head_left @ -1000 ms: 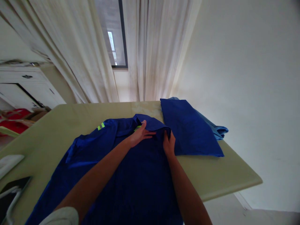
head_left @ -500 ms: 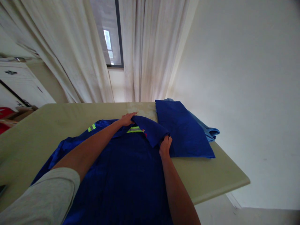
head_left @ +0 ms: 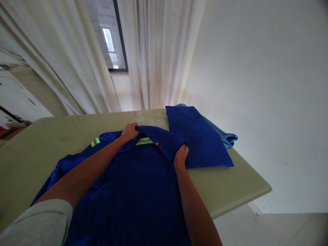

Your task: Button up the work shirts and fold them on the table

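A dark blue work jacket (head_left: 143, 191) with yellow-green and grey reflective strips lies spread over the table, its far part lifted and folded over. My left hand (head_left: 130, 132) is closed on the far edge of that fold, left of its middle. At the fold's right corner, my right hand (head_left: 181, 156) pinches the cloth between thumb and fingers. A reflective strip (head_left: 144, 140) and a small coloured mark show under the fold between my hands. The near end of the jacket runs out of view below.
A folded dark blue garment (head_left: 197, 140) rests on the table to the right, on top of a light blue one (head_left: 229, 138). The greenish table (head_left: 238, 181) ends at a white wall. Curtains (head_left: 159, 54), a window and a white cabinet (head_left: 20, 99) stand behind.
My left hand has shifted slightly left along the fold, and its fingers are now closed more around the cloth. The right hand keeps its hold. The camera view has turned slightly.
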`<state>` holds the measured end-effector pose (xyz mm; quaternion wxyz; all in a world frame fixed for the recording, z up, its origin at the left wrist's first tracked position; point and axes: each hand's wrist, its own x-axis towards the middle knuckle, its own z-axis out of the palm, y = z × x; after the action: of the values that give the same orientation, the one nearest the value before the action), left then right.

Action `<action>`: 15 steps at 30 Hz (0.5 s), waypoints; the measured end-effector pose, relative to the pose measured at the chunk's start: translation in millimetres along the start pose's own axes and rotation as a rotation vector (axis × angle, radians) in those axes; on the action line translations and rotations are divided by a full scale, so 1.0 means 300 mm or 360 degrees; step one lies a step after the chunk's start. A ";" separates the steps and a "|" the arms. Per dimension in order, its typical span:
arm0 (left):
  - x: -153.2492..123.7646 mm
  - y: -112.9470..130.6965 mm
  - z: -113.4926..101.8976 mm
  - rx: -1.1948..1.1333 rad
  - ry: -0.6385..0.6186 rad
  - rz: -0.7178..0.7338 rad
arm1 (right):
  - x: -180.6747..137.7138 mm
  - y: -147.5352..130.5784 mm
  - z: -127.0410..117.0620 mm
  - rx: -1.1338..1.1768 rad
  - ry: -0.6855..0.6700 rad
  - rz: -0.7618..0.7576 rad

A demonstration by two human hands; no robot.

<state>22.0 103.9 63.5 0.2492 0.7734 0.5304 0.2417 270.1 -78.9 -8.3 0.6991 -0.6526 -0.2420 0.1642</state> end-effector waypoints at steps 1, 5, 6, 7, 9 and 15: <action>-0.013 0.007 0.011 -0.0051 -0.0027 -0.0045 | -0.003 -0.001 -0.001 -0.0033 0.0034 -0.0016; -0.041 0.044 0.075 -0.0335 -0.0179 -0.0204 | -0.008 -0.004 -0.007 -0.0067 -0.0027 -0.0079; -0.039 0.051 0.089 -0.0384 -0.0154 -0.0227 | -0.009 -0.008 -0.008 -0.0072 -0.0054 -0.0086; -0.033 0.055 0.099 -0.0429 -0.0112 -0.0248 | -0.010 -0.014 -0.010 -0.0078 -0.0067 -0.0095; -0.017 0.055 0.108 -0.0539 -0.0036 -0.0319 | -0.014 -0.034 -0.014 -0.0098 -0.0091 -0.0149; -0.004 0.016 0.083 -0.0752 -0.0072 -0.0564 | -0.054 -0.127 -0.032 -0.0345 -0.0514 -0.0911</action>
<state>40.8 98.0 47.6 0.4724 0.5944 0.5806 0.2938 258.8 -99.3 27.0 0.5961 -0.5943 -0.5387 0.0359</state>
